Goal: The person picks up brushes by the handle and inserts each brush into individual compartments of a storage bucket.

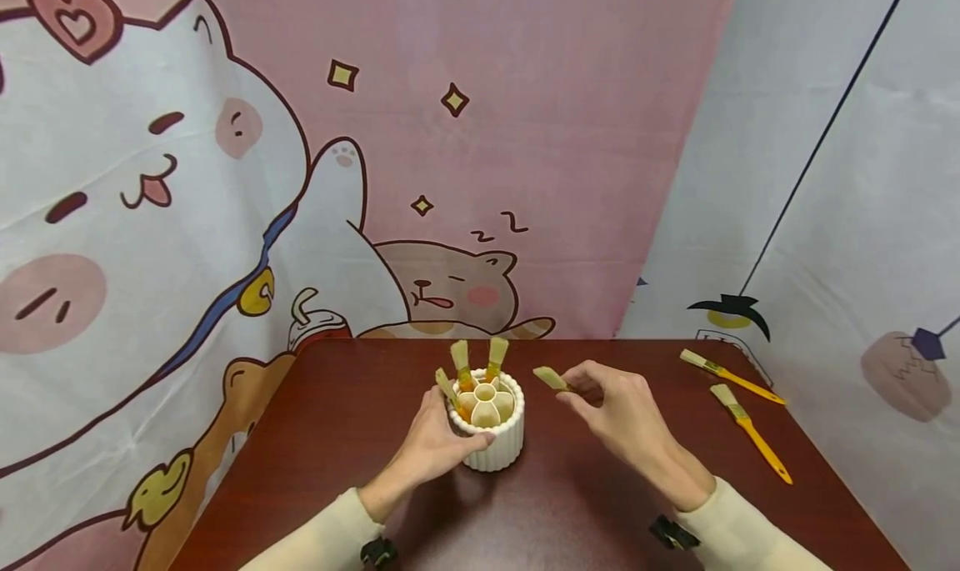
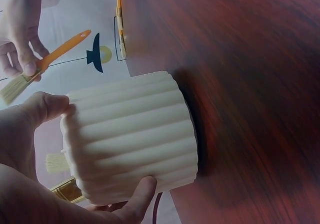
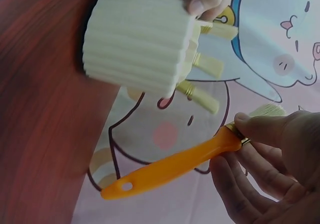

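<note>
Our left hand (image 1: 437, 443) grips the cup (image 1: 506, 443) short of the desk's (image 1: 337, 438) far edge, likely to steady it, while our right hand (image 1: 624, 406) pinches a brush (image 3: 197, 155) high up, right of the cup, leaving its handle (image 3: 160, 171) free.

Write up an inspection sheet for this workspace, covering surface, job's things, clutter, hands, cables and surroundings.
Surface: dark red-brown table.
Job's things: white ribbed cup with three brushes in it, bristles up; two brushes lie on the table's right side.
Clutter: nothing seen.
Hands: left hand grips the cup; right hand pinches another brush near its bristles, outside the cup.
Cables: nothing seen.
Surroundings: cloth printed with cartoon animals behind the table.
</note>
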`<state>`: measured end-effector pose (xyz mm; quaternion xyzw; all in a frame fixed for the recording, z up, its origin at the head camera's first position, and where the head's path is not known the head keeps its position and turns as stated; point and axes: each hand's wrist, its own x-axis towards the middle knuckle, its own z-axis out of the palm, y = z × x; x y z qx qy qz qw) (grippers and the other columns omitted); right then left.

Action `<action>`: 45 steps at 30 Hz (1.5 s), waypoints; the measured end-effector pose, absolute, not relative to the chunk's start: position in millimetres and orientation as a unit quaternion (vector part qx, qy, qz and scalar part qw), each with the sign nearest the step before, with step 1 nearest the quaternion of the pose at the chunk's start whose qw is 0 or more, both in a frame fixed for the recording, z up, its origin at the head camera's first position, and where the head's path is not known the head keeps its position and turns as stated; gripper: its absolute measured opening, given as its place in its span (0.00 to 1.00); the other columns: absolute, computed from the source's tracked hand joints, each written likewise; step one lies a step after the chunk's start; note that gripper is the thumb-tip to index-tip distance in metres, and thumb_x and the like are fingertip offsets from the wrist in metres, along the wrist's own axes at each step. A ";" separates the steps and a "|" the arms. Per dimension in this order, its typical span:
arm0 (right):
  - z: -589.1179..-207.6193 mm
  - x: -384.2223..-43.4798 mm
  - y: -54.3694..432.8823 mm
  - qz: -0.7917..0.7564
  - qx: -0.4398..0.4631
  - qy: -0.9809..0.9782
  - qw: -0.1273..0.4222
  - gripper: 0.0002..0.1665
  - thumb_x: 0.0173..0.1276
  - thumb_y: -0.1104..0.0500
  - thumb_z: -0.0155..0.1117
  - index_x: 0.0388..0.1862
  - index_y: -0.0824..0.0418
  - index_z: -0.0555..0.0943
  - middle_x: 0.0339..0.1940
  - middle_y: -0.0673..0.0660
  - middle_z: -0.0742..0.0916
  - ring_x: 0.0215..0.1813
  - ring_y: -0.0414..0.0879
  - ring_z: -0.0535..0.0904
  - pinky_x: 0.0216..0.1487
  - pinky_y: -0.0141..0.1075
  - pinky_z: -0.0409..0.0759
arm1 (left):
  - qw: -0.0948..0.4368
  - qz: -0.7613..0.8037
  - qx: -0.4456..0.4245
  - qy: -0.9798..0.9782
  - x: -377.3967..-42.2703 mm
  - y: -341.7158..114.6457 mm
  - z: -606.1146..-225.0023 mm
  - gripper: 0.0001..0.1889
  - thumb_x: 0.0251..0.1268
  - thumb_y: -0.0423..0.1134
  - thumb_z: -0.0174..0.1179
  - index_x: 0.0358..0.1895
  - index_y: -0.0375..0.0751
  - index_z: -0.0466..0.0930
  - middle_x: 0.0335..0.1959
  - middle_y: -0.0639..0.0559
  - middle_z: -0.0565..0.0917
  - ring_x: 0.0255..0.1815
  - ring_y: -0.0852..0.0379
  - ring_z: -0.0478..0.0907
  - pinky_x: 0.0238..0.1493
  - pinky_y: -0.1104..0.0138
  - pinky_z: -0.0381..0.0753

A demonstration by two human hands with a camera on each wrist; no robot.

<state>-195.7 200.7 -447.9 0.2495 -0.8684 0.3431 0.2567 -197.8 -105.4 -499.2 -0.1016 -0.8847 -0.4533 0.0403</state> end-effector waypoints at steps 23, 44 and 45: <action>-435.2 -194.9 140.0 0.395 0.329 -0.822 0.247 0.16 0.62 0.67 0.87 0.43 0.56 0.89 0.39 0.46 0.92 0.37 0.37 0.89 0.38 0.39 0.90 | 0.029 -0.458 -0.101 -0.883 -198.3 -105.3 -496.8 0.58 0.51 0.54 0.86 0.78 0.27 0.63 0.72 0.32 0.72 0.70 0.37 0.76 0.71 0.43 0.74; -416.9 -199.2 107.5 0.450 0.337 -0.783 0.265 0.15 0.64 0.64 0.87 0.45 0.55 0.89 0.40 0.46 0.91 0.38 0.39 0.90 0.36 0.40 0.90 | 0.023 -0.456 -0.097 -0.884 -196.0 -107.5 -497.0 0.59 0.52 0.57 0.85 0.80 0.29 0.62 0.73 0.34 0.72 0.68 0.39 0.76 0.69 0.41 0.76; -417.0 -199.4 105.9 0.457 0.338 -0.779 0.265 0.15 0.63 0.64 0.87 0.45 0.55 0.89 0.40 0.47 0.91 0.38 0.39 0.90 0.36 0.41 0.91 | 0.021 -0.455 -0.095 -0.885 -195.9 -107.6 -497.3 0.59 0.52 0.57 0.85 0.80 0.29 0.62 0.72 0.34 0.72 0.68 0.39 0.77 0.68 0.41 0.77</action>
